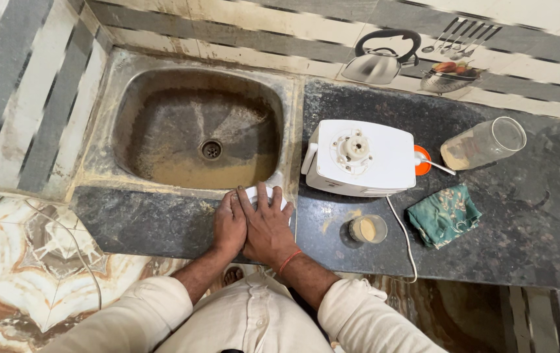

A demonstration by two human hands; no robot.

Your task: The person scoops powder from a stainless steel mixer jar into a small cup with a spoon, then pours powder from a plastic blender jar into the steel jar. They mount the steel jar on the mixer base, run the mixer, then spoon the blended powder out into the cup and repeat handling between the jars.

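Both hands pressed flat over a white lid-like piece at the sink's front rim.

Left hand (229, 224) and right hand (267, 223) lie side by side, touching, fingers extended and together, palms down on the white plastic piece (275, 182); only its far edge shows, so what it is cannot be told for sure. It sits on the dark tabletop (489, 222) at the near right corner of the sink (195, 131). Right of the sink: white mixer base (362, 157), uncovered; a small jar of tan powder (367, 229) near it; green cloth (445, 214); clear jar on its side (483, 144). Judged step: wiping or pressing the piece down. Next move likely calls for curling fingers under its edge to lift it.
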